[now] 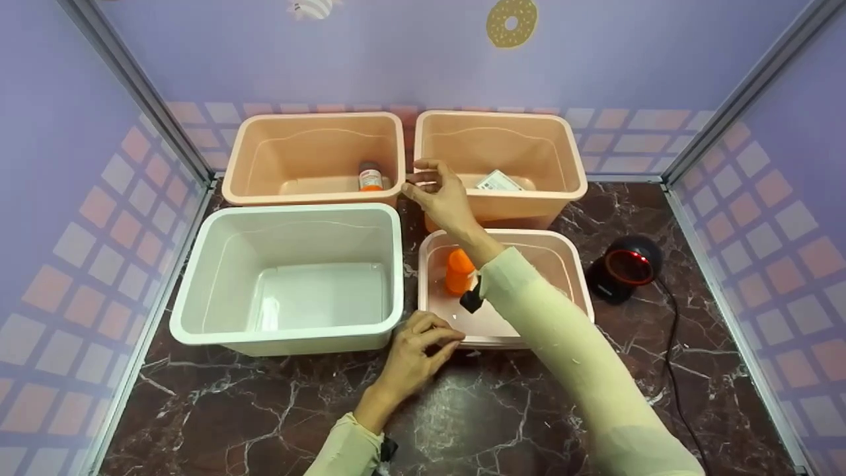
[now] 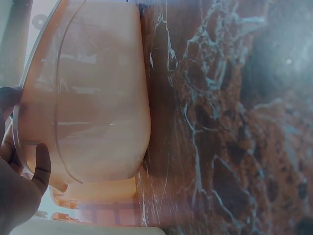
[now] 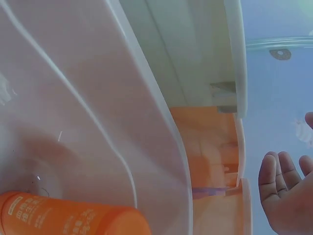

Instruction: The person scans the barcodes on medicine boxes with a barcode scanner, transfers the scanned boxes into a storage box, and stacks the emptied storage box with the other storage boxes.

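Note:
My left hand is at the front left corner of the pale pink bin. In the left wrist view its thumb lies outside the wall and fingers reach over the rim, gripping it. An orange bottle with printed text stands inside that bin, under my right forearm. My right hand hovers beyond it, between the two peach bins, fingers loosely bent and holding nothing. The right peach bin contains a white box; the left peach bin contains a bottle with a white and red label.
A white bin stands at the front left, beside the pale pink one. To the right sits a black scanner with a red-lit face and a cable. Patterned walls enclose the dark marbled tabletop on three sides.

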A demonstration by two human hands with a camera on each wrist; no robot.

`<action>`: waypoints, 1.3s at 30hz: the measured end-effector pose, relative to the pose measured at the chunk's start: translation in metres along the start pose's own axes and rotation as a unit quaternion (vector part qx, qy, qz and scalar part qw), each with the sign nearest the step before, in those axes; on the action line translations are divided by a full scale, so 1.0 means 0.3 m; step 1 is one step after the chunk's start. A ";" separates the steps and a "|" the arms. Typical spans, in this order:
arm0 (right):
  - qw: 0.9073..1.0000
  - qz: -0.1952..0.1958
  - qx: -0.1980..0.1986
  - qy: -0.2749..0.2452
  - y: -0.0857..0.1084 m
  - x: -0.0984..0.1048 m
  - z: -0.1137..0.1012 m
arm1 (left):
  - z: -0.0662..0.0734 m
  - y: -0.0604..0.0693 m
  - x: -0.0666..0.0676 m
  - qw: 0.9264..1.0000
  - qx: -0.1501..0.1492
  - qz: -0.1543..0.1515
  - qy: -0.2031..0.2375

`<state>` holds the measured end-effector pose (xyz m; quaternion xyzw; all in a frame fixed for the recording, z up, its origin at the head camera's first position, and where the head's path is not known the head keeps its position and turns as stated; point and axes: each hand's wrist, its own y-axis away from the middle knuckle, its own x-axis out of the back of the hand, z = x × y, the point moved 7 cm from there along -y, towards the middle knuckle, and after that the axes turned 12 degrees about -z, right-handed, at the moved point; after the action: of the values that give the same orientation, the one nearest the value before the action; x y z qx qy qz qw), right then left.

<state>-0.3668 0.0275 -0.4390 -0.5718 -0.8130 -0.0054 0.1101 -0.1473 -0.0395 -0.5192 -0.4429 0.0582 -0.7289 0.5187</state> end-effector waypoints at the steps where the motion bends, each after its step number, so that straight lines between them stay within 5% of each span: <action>1: 1.000 -0.002 0.004 -0.001 0.004 0.002 -0.004 | 0.000 0.000 0.000 1.000 0.001 -0.001 0.000; 15: 1.000 -0.019 -0.004 -0.013 0.086 0.038 -0.031 | -0.006 0.000 -0.002 1.000 0.021 -0.013 -0.002; 22: 0.999 -0.024 0.023 -0.005 0.133 0.066 -0.045 | -0.007 0.001 -0.002 0.999 0.031 -0.021 -0.007; 39: 1.000 -0.020 0.013 0.002 0.249 0.150 0.003 | -0.006 0.003 -0.002 1.000 0.026 -0.014 -0.006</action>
<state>-0.3118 0.0953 -0.4404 -0.5539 -0.8240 0.0015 0.1188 -0.1478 -0.0399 -0.5211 -0.4346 0.0302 -0.7347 0.5201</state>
